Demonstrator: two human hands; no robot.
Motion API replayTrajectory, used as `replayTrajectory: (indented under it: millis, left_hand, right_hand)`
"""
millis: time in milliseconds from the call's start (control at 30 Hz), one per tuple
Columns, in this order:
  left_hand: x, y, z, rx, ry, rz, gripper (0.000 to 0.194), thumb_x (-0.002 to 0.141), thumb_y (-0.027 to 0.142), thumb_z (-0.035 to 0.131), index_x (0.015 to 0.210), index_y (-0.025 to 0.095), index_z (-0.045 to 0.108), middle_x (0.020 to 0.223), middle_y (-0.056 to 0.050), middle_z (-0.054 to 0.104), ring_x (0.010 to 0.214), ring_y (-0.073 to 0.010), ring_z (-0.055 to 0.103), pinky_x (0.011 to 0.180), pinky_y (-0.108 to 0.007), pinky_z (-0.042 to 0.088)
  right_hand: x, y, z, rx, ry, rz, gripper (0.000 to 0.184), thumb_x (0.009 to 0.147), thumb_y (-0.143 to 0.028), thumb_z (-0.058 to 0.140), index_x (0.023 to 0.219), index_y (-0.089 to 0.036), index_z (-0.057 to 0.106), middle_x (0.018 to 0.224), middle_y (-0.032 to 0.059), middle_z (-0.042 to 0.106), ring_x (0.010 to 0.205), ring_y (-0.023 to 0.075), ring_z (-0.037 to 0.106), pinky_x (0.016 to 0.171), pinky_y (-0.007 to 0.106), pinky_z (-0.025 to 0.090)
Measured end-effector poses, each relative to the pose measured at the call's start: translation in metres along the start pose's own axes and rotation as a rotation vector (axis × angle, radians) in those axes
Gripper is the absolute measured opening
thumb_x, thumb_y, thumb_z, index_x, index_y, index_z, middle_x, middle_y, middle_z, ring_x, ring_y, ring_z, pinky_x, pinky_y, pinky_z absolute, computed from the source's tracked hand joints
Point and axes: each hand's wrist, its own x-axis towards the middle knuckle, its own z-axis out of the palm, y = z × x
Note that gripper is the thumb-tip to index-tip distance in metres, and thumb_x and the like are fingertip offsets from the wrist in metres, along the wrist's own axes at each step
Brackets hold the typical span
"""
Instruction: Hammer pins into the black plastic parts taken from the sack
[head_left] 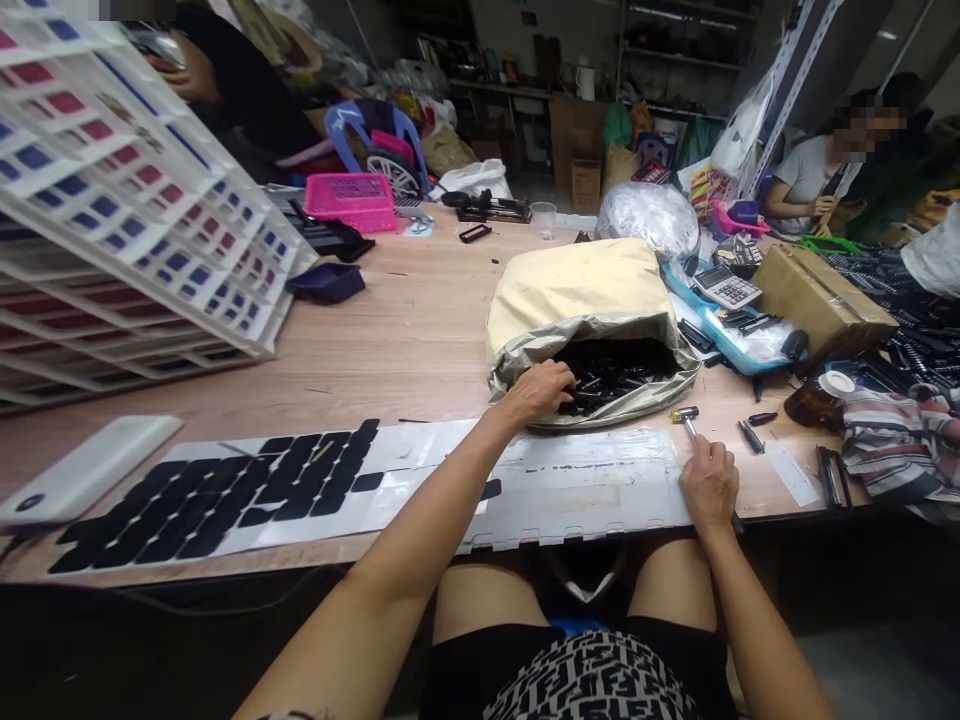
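A cream sack point(577, 285) lies on its side with its mouth toward me, full of small, slim black pieces point(611, 375). My left hand point(540, 390) is at the left of the sack's mouth, fingers bent down among the pieces. Its fingertips are partly hidden, and I cannot make out what they hold. My right hand point(709, 482) is closed around the handle of a small hammer point(685, 414), whose yellow-ended head points away from me near the table's front edge. Between my hands, a white sheet point(592, 490) lies along the edge.
Rows of black rounded pads point(202, 500) lie at left, beside a white device point(90, 465). A white plastic basket point(150, 200) leans in at upper left. At right are a calculator point(726, 287), a carton point(821, 300) and a lidded cup point(819, 396). Another person point(806, 180) sits at far right.
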Motion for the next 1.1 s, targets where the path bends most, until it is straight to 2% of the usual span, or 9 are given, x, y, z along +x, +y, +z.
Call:
replayTrajectory:
  millis: [100, 233, 333, 433, 600, 667, 867, 967, 1100]
  left_hand:
    - [-0.026, 0.018, 0.007, -0.152, 0.072, -0.022, 0.014, 0.088, 0.025, 0.061, 0.101, 0.022, 0.066, 0.097, -0.004, 0.068, 0.090, -0.0210, 0.057, 0.083, -0.034, 0.044]
    - [-0.057, 0.051, 0.044, -0.310, 0.069, -0.030, 0.013, 0.089, 0.023, 0.060, 0.100, 0.022, 0.066, 0.097, -0.004, 0.069, 0.092, -0.0213, 0.058, 0.084, -0.035, 0.046]
    - [-0.064, 0.064, 0.073, -0.372, 0.127, -0.116, 0.013, 0.086, 0.019, 0.061, 0.098, 0.020, 0.065, 0.097, -0.005, 0.067, 0.094, -0.0218, 0.057, 0.088, -0.037, 0.046]
    - [-0.063, 0.066, 0.086, -0.427, 0.185, -0.189, 0.015, 0.084, 0.019, 0.064, 0.099, 0.020, 0.066, 0.099, -0.005, 0.066, 0.097, -0.0221, 0.057, 0.091, -0.039, 0.044]
    - [-0.060, 0.060, 0.087, -0.486, 0.190, -0.181, 0.017, 0.081, 0.021, 0.069, 0.098, 0.020, 0.069, 0.096, -0.004, 0.066, 0.097, -0.0212, 0.057, 0.091, -0.037, 0.044]
    - [-0.059, 0.059, 0.087, -0.498, 0.186, -0.187, 0.017, 0.080, 0.021, 0.071, 0.097, 0.020, 0.070, 0.095, -0.003, 0.066, 0.097, -0.0210, 0.058, 0.090, -0.037, 0.043]
    - [-0.059, 0.063, 0.084, -0.455, 0.172, -0.230, 0.017, 0.080, 0.023, 0.073, 0.097, 0.023, 0.072, 0.096, -0.003, 0.067, 0.101, -0.0225, 0.057, 0.090, -0.038, 0.038]
    - [-0.058, 0.065, 0.081, -0.446, 0.155, -0.224, 0.017, 0.082, 0.024, 0.072, 0.099, 0.022, 0.072, 0.097, -0.004, 0.067, 0.101, -0.0228, 0.056, 0.088, -0.037, 0.037]
    - [-0.057, 0.066, 0.078, -0.460, 0.151, -0.235, 0.015, 0.082, 0.021, 0.070, 0.097, 0.022, 0.072, 0.096, -0.004, 0.067, 0.102, -0.0230, 0.056, 0.088, -0.037, 0.037]
  right_hand:
    - [0.000, 0.000, -0.001, -0.004, -0.016, -0.001, 0.032, 0.091, -0.018, 0.047, 0.121, -0.019, 0.058, 0.095, 0.0081, 0.053, 0.089, 0.0223, 0.046, 0.068, 0.032, 0.029]
    - [-0.001, -0.001, -0.001, -0.007, -0.029, 0.008, 0.032, 0.092, -0.018, 0.047, 0.122, -0.019, 0.059, 0.095, 0.0082, 0.054, 0.090, 0.0226, 0.046, 0.069, 0.032, 0.030]
    - [0.000, 0.000, 0.000, 0.012, -0.031, 0.020, 0.032, 0.094, -0.018, 0.045, 0.122, -0.020, 0.060, 0.097, 0.0083, 0.055, 0.090, 0.0223, 0.047, 0.069, 0.031, 0.031]
    - [0.003, 0.003, 0.001, 0.067, -0.049, 0.042, 0.033, 0.096, -0.019, 0.043, 0.123, -0.021, 0.062, 0.098, 0.0090, 0.056, 0.092, 0.0222, 0.048, 0.070, 0.031, 0.032]
    - [0.002, 0.003, -0.013, 0.375, -0.046, 0.230, 0.043, 0.092, -0.017, 0.041, 0.129, -0.018, 0.061, 0.102, 0.0107, 0.059, 0.092, 0.0221, 0.054, 0.074, 0.032, 0.040]
    - [-0.005, -0.005, -0.025, 0.564, -0.023, 0.237, 0.043, 0.092, -0.021, 0.040, 0.130, -0.017, 0.060, 0.108, 0.0116, 0.062, 0.095, 0.0220, 0.057, 0.079, 0.033, 0.045]
    - [-0.034, -0.055, -0.062, 0.955, -0.187, -0.052, 0.037, 0.096, -0.026, 0.043, 0.127, -0.018, 0.062, 0.116, 0.0103, 0.066, 0.106, 0.0204, 0.062, 0.093, 0.035, 0.051]
    - [-0.044, -0.076, -0.063, 0.990, -0.175, -0.169, 0.038, 0.097, -0.023, 0.041, 0.129, -0.019, 0.061, 0.114, 0.0097, 0.066, 0.108, 0.0188, 0.062, 0.096, 0.034, 0.051]
    - [-0.048, -0.083, -0.054, 0.941, -0.186, -0.215, 0.037, 0.097, -0.021, 0.040, 0.128, -0.019, 0.062, 0.107, 0.0097, 0.066, 0.101, 0.0187, 0.063, 0.091, 0.034, 0.053]
